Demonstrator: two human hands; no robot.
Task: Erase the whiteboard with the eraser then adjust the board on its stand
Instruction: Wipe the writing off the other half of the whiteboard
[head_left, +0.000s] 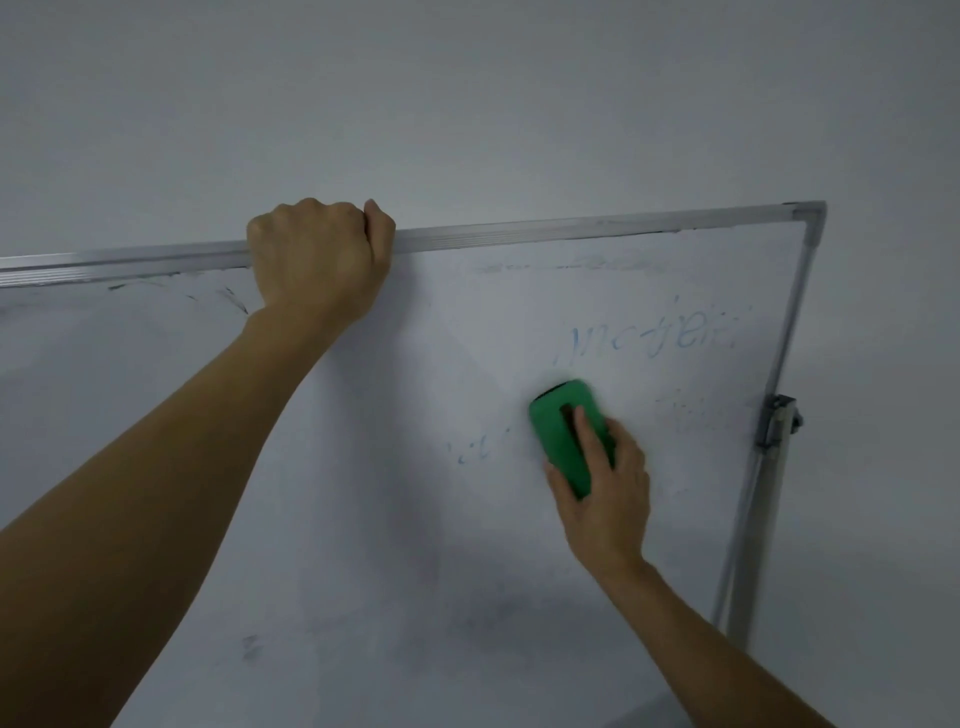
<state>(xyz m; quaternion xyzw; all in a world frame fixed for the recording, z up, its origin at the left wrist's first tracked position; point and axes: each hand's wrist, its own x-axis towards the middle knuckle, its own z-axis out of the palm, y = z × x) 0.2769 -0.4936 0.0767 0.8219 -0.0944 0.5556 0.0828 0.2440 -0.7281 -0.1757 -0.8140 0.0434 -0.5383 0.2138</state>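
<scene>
While your right hand (602, 483) wipes: it holds the green eraser (563, 431), fingers curled round it, flat on the whiteboard (363, 493) near the right side.
Left hand (319, 254): your fingers grip the top edge (571, 236) tight, maybe to keep the board steady.
Done: most of the middle looks clean.
To do: faint blue writing (649, 338) just above the eraser, blue marks (475, 449) beside it, dark streaks (228, 296) near the top left.
Stand (753, 519): not fixed yet; that comes last.
</scene>
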